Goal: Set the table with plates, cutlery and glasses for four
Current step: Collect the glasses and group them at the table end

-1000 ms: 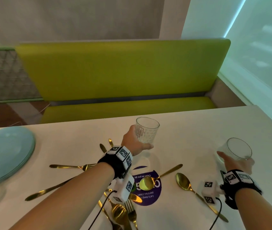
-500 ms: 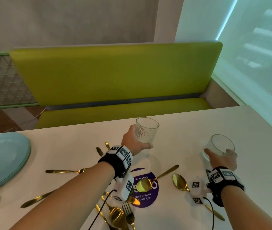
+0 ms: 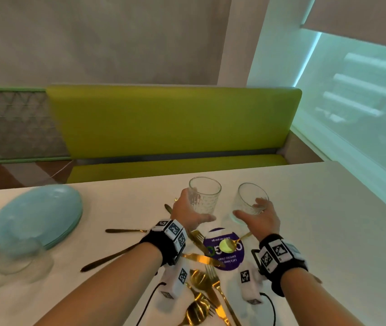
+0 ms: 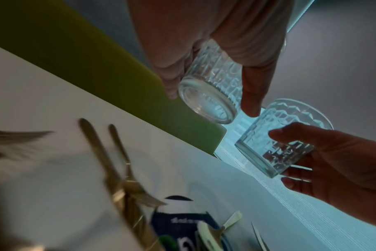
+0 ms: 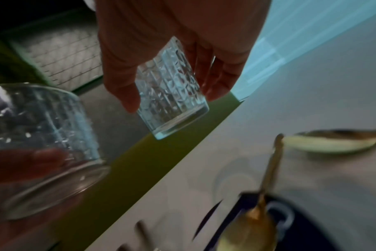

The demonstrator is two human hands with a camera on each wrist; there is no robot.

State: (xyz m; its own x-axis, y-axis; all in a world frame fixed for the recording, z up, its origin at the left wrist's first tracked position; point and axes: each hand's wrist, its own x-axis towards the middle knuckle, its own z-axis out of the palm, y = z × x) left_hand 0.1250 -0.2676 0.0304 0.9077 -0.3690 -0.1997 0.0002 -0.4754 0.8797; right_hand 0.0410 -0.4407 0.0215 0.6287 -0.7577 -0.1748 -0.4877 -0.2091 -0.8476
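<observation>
Two patterned tumblers are in the air above the white surface (image 3: 328, 231), one in each hand. The left glass (image 3: 205, 195) sits upright in the left hand (image 3: 188, 214), whose grip wraps its lower half, thumb on the near side and fingers round the back. The right glass (image 3: 249, 201) leans a little toward the other, held low in the right hand (image 3: 259, 218), thumb under the near wall and fingers round the far side. From the wrist views both bases hang clear of the surface.

A second ago the right glass was well out toward the window side of the surface, far from the left one. Now it has been carried inward and stands just beside the left glass, with a narrow gap between them; I cannot tell whether they touch. The left glass has barely shifted. The view has also swung, so the stack of pale blue plates (image 3: 34, 220) now shows more fully at the left.

To me that means the glasses are being gathered, not yet set at places. No place is laid: the gold cutlery (image 3: 207, 285) lies in a loose heap under the wrists, some across a purple sticker (image 3: 228, 256), and two more glasses (image 3: 13, 257) show as a blur in front of the plates. Most of the task remains.
</observation>
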